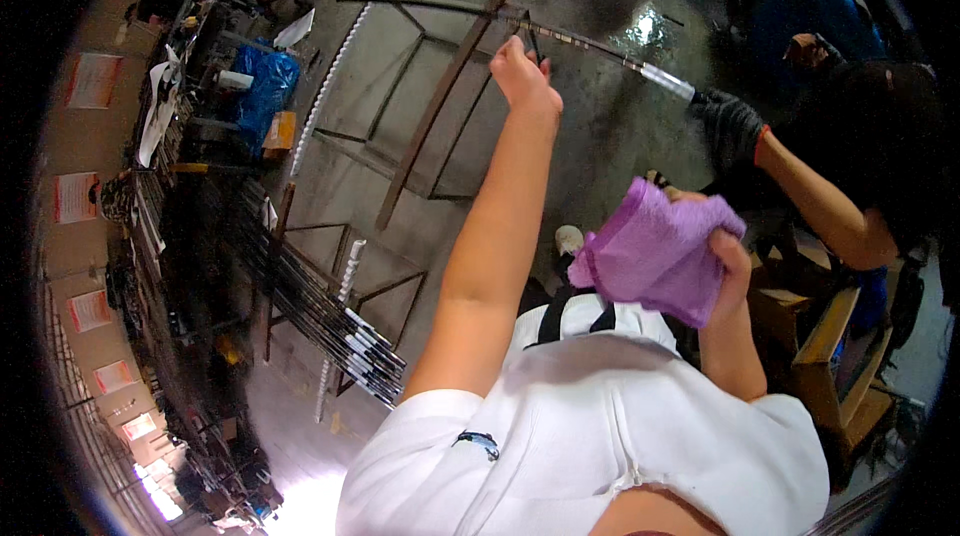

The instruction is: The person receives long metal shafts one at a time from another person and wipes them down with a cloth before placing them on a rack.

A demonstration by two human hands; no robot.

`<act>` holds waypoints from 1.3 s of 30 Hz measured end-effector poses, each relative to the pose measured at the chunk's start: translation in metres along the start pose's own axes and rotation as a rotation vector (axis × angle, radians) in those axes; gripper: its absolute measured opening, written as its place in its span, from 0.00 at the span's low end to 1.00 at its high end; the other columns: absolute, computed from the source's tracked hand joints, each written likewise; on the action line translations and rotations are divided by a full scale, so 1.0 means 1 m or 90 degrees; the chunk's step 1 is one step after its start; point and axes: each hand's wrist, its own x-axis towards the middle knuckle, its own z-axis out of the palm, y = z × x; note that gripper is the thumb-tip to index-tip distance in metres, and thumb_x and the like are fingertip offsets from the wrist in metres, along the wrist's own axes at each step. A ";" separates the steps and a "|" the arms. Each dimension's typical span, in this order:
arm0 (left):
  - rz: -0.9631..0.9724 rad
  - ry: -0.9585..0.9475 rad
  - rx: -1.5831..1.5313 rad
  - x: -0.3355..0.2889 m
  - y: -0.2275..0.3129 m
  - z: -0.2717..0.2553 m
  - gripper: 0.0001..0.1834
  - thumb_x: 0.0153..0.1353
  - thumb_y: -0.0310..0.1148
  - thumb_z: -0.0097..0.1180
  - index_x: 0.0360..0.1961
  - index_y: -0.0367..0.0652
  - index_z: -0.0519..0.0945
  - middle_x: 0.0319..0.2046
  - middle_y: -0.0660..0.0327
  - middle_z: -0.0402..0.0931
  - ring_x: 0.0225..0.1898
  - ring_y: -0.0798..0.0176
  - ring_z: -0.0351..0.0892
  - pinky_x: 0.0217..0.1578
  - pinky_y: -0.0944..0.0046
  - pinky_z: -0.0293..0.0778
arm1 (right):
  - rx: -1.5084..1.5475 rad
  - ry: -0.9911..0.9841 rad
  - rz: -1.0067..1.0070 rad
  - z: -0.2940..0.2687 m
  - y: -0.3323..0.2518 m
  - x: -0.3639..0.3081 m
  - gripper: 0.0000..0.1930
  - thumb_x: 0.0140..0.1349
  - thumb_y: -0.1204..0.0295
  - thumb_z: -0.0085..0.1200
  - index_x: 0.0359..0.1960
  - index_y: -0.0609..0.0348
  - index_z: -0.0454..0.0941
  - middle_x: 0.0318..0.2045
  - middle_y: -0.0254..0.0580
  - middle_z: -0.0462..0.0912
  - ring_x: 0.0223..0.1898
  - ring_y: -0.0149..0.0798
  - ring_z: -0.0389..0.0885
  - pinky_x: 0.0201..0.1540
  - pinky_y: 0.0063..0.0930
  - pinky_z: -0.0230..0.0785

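My left hand [525, 78] reaches far forward, its fingers curled in just beneath a long thin dark rod [590, 44]. Whether they touch the rod or hold something small cannot be made out. The rod has light bands along its middle and a clear-wrapped, whitish section near its right end. Another person's hand in a black glove [728, 124] grips that end. My right hand [732, 271], closed on a purple cloth [655, 254], is held nearer my body on the right. The cloth hangs bunched and hides part of the fingers.
Dark metal frames stand ahead, with a brown wooden bar [440, 121] and a white spiral-wrapped bar [335, 76] across them. Many dark rods with white sections [365, 346] lie bundled at left. Cardboard boxes [840, 336] stand at right, beside the other person.
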 end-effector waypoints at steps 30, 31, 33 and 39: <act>0.276 -0.343 0.020 -0.098 0.162 -0.035 0.06 0.63 0.31 0.42 0.33 0.40 0.65 0.25 0.63 0.63 0.28 0.68 0.63 0.34 0.65 0.66 | -0.686 -0.067 -0.383 0.082 0.013 0.123 0.37 0.49 0.72 0.55 0.60 0.63 0.50 0.51 0.54 0.67 0.50 0.50 0.69 0.50 0.40 0.64; 0.326 -0.332 0.048 -0.102 0.160 -0.039 0.05 0.63 0.30 0.43 0.32 0.41 0.65 0.26 0.63 0.64 0.28 0.69 0.62 0.34 0.66 0.64 | -0.862 -0.176 -0.492 0.113 0.035 0.131 0.41 0.47 0.73 0.57 0.62 0.63 0.46 0.49 0.57 0.68 0.48 0.52 0.70 0.48 0.39 0.66; 0.356 -0.313 0.103 -0.106 0.179 -0.058 0.05 0.62 0.31 0.44 0.32 0.41 0.66 0.26 0.64 0.64 0.27 0.70 0.61 0.33 0.67 0.63 | -0.863 -0.280 -0.465 0.126 0.070 0.138 0.45 0.45 0.75 0.57 0.63 0.60 0.41 0.45 0.58 0.71 0.43 0.55 0.73 0.43 0.37 0.67; 0.312 -0.368 -0.046 -0.111 0.248 -0.115 0.08 0.61 0.32 0.47 0.35 0.38 0.67 0.27 0.60 0.69 0.28 0.69 0.66 0.31 0.69 0.66 | -0.569 -0.423 0.052 0.141 0.099 0.128 0.15 0.47 0.74 0.60 0.37 0.59 0.71 0.32 0.32 0.75 0.34 0.26 0.70 0.39 0.23 0.65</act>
